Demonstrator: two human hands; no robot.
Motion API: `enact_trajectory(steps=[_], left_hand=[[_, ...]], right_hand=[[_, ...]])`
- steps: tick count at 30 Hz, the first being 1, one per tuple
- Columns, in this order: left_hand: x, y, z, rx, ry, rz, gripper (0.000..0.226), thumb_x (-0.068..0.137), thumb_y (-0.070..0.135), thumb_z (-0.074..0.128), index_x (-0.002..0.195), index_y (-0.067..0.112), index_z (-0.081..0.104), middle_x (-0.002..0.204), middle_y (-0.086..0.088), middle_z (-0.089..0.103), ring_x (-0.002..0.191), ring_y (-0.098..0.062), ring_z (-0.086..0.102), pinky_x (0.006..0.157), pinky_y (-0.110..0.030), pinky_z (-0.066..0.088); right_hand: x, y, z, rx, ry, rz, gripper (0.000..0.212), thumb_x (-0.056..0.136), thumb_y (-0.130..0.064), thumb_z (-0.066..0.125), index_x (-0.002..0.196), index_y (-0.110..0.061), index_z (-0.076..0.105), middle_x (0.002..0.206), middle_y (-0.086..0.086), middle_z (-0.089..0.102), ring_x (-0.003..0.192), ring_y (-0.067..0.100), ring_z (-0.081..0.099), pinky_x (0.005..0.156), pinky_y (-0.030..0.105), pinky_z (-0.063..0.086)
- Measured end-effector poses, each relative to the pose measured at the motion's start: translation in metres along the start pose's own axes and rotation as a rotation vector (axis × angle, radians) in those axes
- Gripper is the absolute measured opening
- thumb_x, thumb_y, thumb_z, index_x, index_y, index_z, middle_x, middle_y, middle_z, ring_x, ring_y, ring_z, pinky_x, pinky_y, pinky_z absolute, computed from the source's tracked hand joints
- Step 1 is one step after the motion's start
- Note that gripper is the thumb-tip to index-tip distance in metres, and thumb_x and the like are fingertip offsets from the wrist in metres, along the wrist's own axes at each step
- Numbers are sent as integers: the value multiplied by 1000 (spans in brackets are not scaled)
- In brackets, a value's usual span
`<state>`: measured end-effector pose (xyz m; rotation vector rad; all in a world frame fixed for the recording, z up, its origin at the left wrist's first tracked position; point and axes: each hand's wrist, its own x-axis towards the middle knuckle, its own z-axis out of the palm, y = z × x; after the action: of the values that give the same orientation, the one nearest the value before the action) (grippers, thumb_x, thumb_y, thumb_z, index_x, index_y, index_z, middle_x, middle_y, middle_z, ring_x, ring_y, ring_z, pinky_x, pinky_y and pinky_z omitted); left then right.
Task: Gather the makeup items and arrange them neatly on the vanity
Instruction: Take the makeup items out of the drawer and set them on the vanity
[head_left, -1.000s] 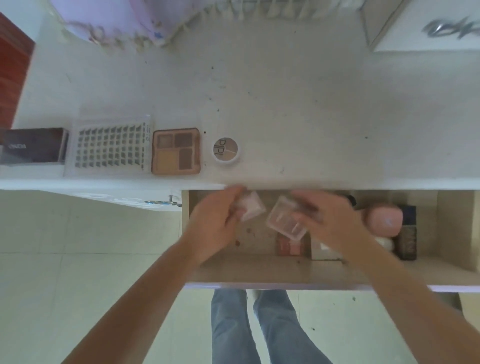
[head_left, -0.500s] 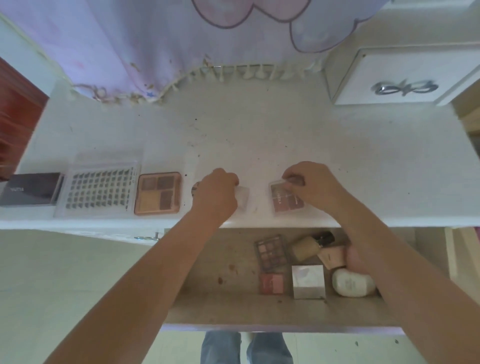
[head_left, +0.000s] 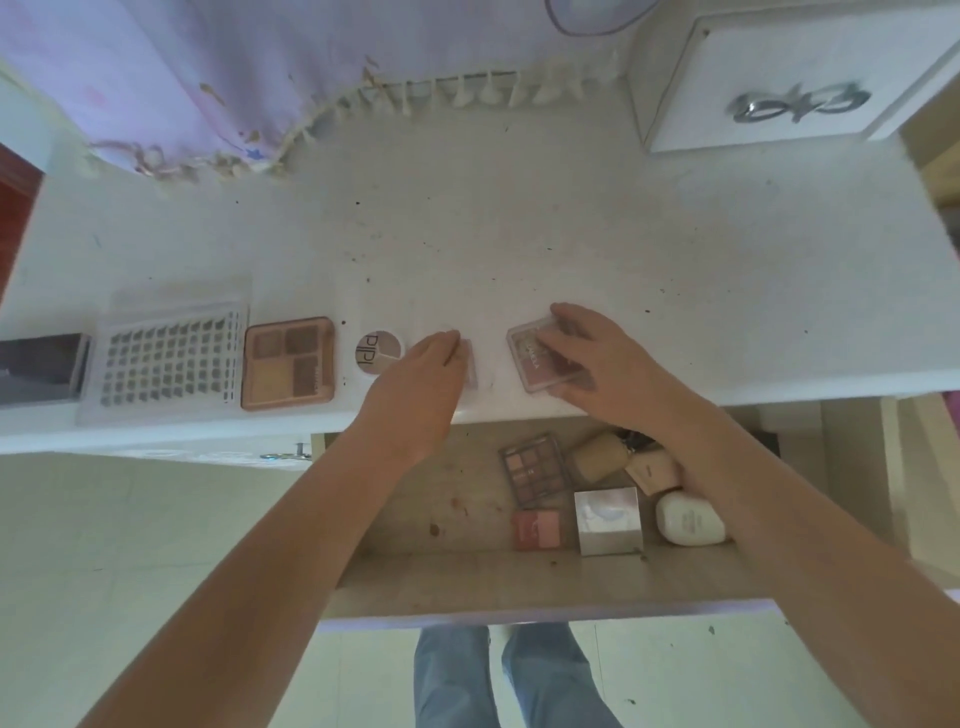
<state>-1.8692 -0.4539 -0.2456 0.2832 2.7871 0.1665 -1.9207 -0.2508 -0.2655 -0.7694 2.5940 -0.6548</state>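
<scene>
On the white vanity top (head_left: 519, 249) my left hand (head_left: 421, 379) holds a small clear pink compact (head_left: 469, 364), mostly hidden under my fingers. My right hand (head_left: 592, 358) grips a clear-cased pink blush palette (head_left: 530, 358) lying on the top near the front edge. To the left lie a round compact (head_left: 375, 352), a tan eyeshadow palette (head_left: 288, 364), a clear tray of false lashes (head_left: 171, 358) and a dark box (head_left: 41, 366) in a row.
Below the top, an open drawer (head_left: 467, 577) holds a grey eyeshadow palette (head_left: 535, 470), a pink compact (head_left: 537, 530), a silver box (head_left: 608, 519), a white bottle (head_left: 688, 525) and beige bottles (head_left: 597, 457). A white drawer unit (head_left: 779, 78) stands back right. A purple cloth (head_left: 208, 67) hangs at the back.
Both hands lifted two clear pink compacts out of the drawer and brought them down onto the vanity top beside the round compact. The view tilted up.
</scene>
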Motion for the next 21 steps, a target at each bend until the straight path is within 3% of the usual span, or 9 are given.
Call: enact_trajectory(steps=[3, 7, 9, 11, 12, 13, 16, 18, 21], left_hand=[[0, 1, 0, -18, 6, 8, 69, 84, -10, 40, 144, 3, 10, 154, -7, 10, 143, -19, 9, 112, -24, 17], [-3, 6, -2, -23, 52, -22, 65, 84, -11, 42, 143, 0, 16, 154, -13, 11, 143, -25, 8, 114, -30, 14], [-12, 15, 5, -36, 260, 66, 56, 74, -14, 54, 128, -10, 43, 138, -27, 41, 130, -39, 37, 106, -44, 37], [-27, 28, 31, -105, 411, 123, 39, 61, -11, 62, 100, -7, 64, 102, -24, 66, 93, -37, 65, 75, -41, 57], [-38, 38, 44, -122, 383, 135, 29, 64, -3, 60, 93, -1, 67, 93, -17, 68, 82, -31, 66, 66, -32, 57], [-46, 48, 57, -163, 207, 72, 23, 72, 5, 54, 93, 5, 65, 94, -11, 66, 82, -27, 64, 65, -27, 55], [-52, 65, 115, -321, -332, -231, 23, 89, 11, 39, 106, 5, 55, 114, -14, 56, 102, -27, 54, 83, -32, 45], [-44, 72, 135, -399, -403, -286, 25, 92, 12, 39, 110, 1, 52, 117, -19, 55, 108, -29, 52, 87, -30, 38], [-30, 79, 144, -476, -336, -339, 30, 94, 21, 41, 110, -1, 55, 114, -23, 58, 106, -32, 52, 87, -32, 37]], right_hand=[[1, -2, 1, 35, 21, 5, 60, 86, -20, 59, 139, -14, 34, 153, 6, 15, 140, 21, 13, 109, 21, 6], [-5, -9, -4, 35, 36, -13, 60, 86, -21, 59, 139, -10, 33, 153, 10, 13, 141, 25, 14, 112, 29, 13], [-19, -12, -4, 16, 255, -130, 46, 82, -16, 60, 122, 4, 51, 137, 26, 41, 129, 34, 37, 106, 34, 28], [-42, -7, 4, 42, 441, -171, 27, 80, -9, 53, 98, 7, 65, 103, 25, 64, 101, 30, 59, 92, 30, 44], [-56, -1, 12, 45, 409, -160, 23, 79, -6, 52, 92, 6, 66, 92, 21, 68, 88, 29, 64, 83, 30, 49], [-67, 6, 19, 21, 307, -118, 20, 79, -5, 53, 93, 3, 66, 90, 18, 68, 83, 29, 65, 77, 33, 52], [-96, 34, 54, -116, -175, 152, 32, 89, -15, 48, 120, -10, 54, 122, 9, 56, 112, 23, 51, 93, 29, 40], [-105, 44, 74, -74, -275, 264, 39, 89, -22, 49, 127, -14, 46, 133, 6, 47, 121, 20, 42, 98, 25, 33], [-106, 44, 98, -128, -296, 300, 48, 86, -26, 53, 130, -12, 39, 140, 9, 38, 129, 22, 33, 106, 28, 27]])
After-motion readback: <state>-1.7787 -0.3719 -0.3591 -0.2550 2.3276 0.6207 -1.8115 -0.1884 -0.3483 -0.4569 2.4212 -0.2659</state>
